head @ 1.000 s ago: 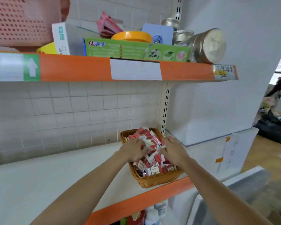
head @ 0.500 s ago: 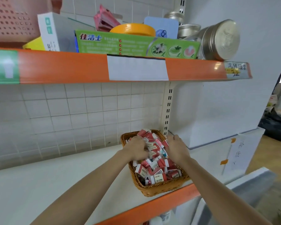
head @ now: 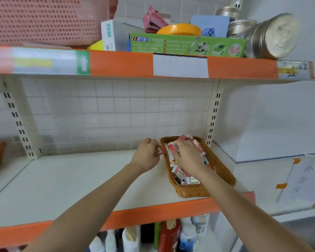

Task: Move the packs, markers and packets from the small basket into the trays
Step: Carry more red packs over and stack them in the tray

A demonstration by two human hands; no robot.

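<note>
Left hand: fingers pinch a small red pack, just left of the wicker basket.
Right hand: fingers curled round packs inside the basket.

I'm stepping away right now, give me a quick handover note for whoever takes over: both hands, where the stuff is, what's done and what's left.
Left hand: just left of the small basket, above the white shelf, gripping a few red-and-white packs.
Right hand: inside the basket, gripping more packs on top of the pile.
Basket: at the right end of the shelf, many packs inside.
Done: nothing visibly in a tray; no tray clearly in view.
Left: carry these handfuls to the trays, then empty the basket. No markers clearly visible.
</note>
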